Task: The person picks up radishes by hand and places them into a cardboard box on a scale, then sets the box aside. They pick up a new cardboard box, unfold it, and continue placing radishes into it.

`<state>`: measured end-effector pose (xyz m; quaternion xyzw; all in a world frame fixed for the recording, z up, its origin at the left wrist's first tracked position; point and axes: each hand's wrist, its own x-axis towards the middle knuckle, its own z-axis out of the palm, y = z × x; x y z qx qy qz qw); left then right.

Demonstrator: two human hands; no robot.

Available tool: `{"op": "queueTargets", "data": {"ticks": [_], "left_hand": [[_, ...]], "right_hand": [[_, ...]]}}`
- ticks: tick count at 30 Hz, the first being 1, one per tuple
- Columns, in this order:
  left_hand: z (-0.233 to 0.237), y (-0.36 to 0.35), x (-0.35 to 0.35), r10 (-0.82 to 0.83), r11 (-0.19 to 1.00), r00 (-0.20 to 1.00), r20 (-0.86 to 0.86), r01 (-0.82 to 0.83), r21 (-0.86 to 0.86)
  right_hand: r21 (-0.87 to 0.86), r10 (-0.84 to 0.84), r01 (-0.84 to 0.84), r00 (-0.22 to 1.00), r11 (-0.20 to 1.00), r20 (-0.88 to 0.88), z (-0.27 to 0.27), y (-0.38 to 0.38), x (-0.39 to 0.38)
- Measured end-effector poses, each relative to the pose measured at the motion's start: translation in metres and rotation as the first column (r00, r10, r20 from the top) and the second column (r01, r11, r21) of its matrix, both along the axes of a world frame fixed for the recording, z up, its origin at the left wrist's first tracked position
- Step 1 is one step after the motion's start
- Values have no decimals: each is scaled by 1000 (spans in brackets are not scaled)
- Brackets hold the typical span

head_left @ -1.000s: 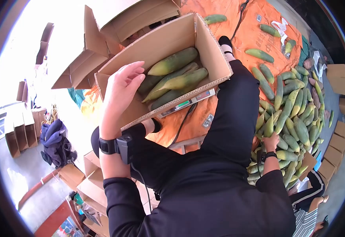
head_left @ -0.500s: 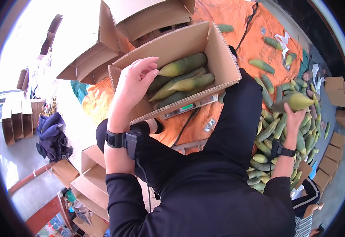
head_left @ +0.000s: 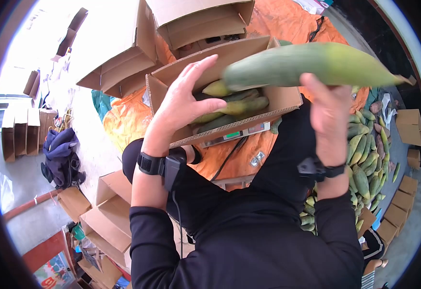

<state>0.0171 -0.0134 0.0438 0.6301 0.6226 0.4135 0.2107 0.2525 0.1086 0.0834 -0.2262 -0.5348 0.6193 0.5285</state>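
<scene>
My right hand (head_left: 328,103) holds a large green radish (head_left: 311,65) with a yellow-green end, blurred by motion, across the right part of an open cardboard box (head_left: 287,98). My left hand (head_left: 186,94) is over the box's left part, thumb and fingers spread, with nothing in it. Inside the box lie several green radishes (head_left: 244,106), partly hidden by my left hand and the held radish. Under the box shows a scale (head_left: 239,135) with a lit green display.
At the right lies a big pile of radishes (head_left: 364,164), with small cardboard boxes (head_left: 408,127) beyond. Other open boxes (head_left: 200,24) stand behind the box on an orange sheet (head_left: 287,24). More cartons (head_left: 107,226) are at lower left. Part of another person (head_left: 374,248) shows at lower right.
My right hand has carried the radish from above the pile leftward and up to the box. My left hand has opened wider and shifted slightly right. The view has shifted a little.
</scene>
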Motion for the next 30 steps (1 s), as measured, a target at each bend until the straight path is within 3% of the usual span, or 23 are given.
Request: {"op": "queueTargets", "data": {"ticks": [1,3,5,6,8,9,12,13,16,19,21,26,27,29,30], "left_hand": [[0,1,2,2,1000,1000,2,-2,-6],[-2,3,5,-75,979,967,241,117,-166],[-10,1,2,-65,988,978,200,92,-126],[-10,-1,1,-6,975,981,194,49,-216],[-11,-2,-5,90,952,981,174,-33,-305],[-12,-3,-9,109,955,984,144,-64,-290],[-9,-9,-16,178,916,984,-11,-170,-363],[-10,-9,-18,176,915,984,-9,-167,-367],[-17,-9,-17,191,841,946,-262,-295,-453],[-28,-4,-14,152,834,928,-340,-305,-460],[-44,-5,-14,173,859,914,-367,-323,-398],[-52,-8,-26,128,865,948,-292,-251,-435],[-52,-9,-29,106,916,930,-353,-229,-328],[-47,-8,-28,223,889,962,-156,-267,-373],[-43,-6,-25,214,890,965,-154,-257,-376]], "right_hand": [[-78,84,-84,996,993,-4,-8,-6,-15],[-185,265,-259,964,948,4,-20,-17,-36],[-114,324,-313,941,943,99,-38,-12,-48],[-120,327,-315,940,941,100,-39,-10,-47],[-220,265,-224,948,949,176,-39,-1,-37],[-109,254,-234,938,966,237,-44,7,-26],[-37,12,0,943,999,334,-54,21,15],[24,-43,37,939,999,342,-53,26,31],[-15,-173,191,916,981,361,-50,37,74],[-38,-262,303,876,952,406,-76,51,121],[-27,-322,371,839,928,438,-92,52,150],[-66,-400,538,698,840,594,-134,45,213],[-70,-402,574,650,816,645,-142,41,222],[-49,-401,597,594,801,697,-161,35,241],[-59,-375,610,556,790,742,-170,32,249]]}}
